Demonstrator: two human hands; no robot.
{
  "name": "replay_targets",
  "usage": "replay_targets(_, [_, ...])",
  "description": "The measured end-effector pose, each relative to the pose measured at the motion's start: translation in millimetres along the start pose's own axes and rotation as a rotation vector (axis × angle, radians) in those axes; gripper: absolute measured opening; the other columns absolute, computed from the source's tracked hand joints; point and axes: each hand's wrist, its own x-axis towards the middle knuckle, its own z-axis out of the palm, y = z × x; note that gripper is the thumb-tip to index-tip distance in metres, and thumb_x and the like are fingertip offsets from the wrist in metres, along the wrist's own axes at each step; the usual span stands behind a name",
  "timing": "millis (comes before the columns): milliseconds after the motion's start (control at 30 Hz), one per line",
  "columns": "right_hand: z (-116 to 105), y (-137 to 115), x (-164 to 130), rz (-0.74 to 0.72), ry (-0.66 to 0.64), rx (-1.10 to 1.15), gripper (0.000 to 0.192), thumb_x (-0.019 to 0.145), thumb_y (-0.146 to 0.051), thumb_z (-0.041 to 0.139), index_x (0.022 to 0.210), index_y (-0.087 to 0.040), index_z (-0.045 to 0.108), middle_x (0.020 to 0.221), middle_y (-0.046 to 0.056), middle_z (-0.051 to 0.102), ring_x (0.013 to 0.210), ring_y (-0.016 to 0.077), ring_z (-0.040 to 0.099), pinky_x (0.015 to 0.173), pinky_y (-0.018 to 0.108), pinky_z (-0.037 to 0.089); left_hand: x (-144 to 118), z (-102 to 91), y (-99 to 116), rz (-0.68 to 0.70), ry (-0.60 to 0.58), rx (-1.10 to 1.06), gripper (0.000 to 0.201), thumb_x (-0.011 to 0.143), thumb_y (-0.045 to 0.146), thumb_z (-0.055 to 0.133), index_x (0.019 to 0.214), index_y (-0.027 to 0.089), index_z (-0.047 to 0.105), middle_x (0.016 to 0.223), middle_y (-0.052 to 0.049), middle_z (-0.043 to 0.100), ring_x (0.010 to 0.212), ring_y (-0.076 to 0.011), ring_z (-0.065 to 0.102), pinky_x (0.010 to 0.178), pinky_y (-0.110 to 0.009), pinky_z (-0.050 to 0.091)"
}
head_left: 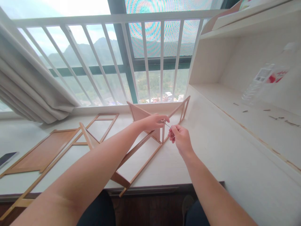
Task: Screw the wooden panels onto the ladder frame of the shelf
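In the middle of the view a wooden frame with slim brown bars stands partly assembled on the white surface, with a solid wooden panel in its far part. My left hand is closed over a joint of this frame, its fingertips by the upper bar. My right hand pinches a thin metal tool, slanting up and left to that joint. The tool looks like a hex key, but its ends are hidden by the fingers.
More wooden parts lie to the left: a framed panel and an open frame. A dark phone-like slab is at the far left. The right shelf holds a plastic bottle and small metal pieces. White railings stand behind.
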Motion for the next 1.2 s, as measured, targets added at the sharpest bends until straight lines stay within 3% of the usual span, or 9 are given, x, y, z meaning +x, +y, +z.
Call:
replay_targets(133, [-2.1,0.9,-0.5,-0.092,0.008,-0.146,0.029,0.089,-0.043,0.057,0.074,-0.019,0.062,0.06,0.0,0.064,0.047,0.0105,0.053,0.043,0.022,0.039,0.1,2.2,-1.2,0.008,0.019,-0.02,0.037,0.092,0.031,0.049,0.127,0.029,0.061,0.107,-0.003,0.064,0.117,-0.0235,0.053,0.104,-0.039,0.042])
replay_targets(300, [-2.5,1.1,-1.6,-0.09,0.013,-0.185,0.029,0.091,-0.041,0.054,0.073,-0.02,0.061,0.061,-0.001,0.063,0.047,0.0105,0.054,0.044,0.021,0.039,0.5,4.0,-3.4,0.007,0.026,-0.039,0.037,0.091,0.031,0.049,0.126,0.031,0.061,0.108,-0.003,0.064,0.117,-0.023,0.054,0.104,-0.038,0.042])
replay_targets(533, [0.7,-2.1,0.2,0.017,0.001,-0.015,0.027,0.086,-0.041,0.056,0.069,-0.019,0.06,0.057,0.0,0.063,0.043,0.0108,0.051,0.038,0.022,0.034,1.6,5.1,-8.1,-0.015,0.023,-0.033,0.039,0.09,0.032,0.051,0.127,0.033,0.062,0.11,-0.001,0.061,0.103,-0.02,0.059,0.101,-0.037,0.045])
replay_targets(867, [-1.8,-10.0,-0.6,0.247,-0.043,0.316,0.024,0.075,-0.039,0.069,0.069,-0.017,0.062,0.057,0.002,0.063,0.042,0.0104,0.049,0.039,0.022,0.033,-1.0,1.7,-1.7,0.006,0.026,-0.045,0.038,0.089,0.032,0.05,0.125,0.029,0.063,0.106,-0.003,0.063,0.112,-0.0226,0.056,0.101,-0.037,0.043])
replay_targets(1033, [-0.9,-9.9,-1.7,0.256,-0.022,0.321,0.025,0.076,-0.04,0.069,0.07,-0.017,0.062,0.056,0.0,0.061,0.042,0.0102,0.049,0.039,0.022,0.033,-0.7,2.0,-2.6,0.013,0.028,-0.047,0.038,0.089,0.032,0.05,0.125,0.03,0.063,0.108,-0.002,0.063,0.11,-0.0219,0.057,0.101,-0.036,0.044])
replay_targets(1200, [0.6,-8.6,-2.0,0.173,-0.013,0.217,0.026,0.077,-0.042,0.066,0.07,-0.018,0.061,0.055,0.0,0.061,0.042,0.0102,0.049,0.038,0.022,0.033,0.2,2.3,-3.5,0.002,0.019,-0.042,0.038,0.09,0.033,0.05,0.126,0.03,0.062,0.109,-0.002,0.063,0.11,-0.0218,0.057,0.102,-0.038,0.043])
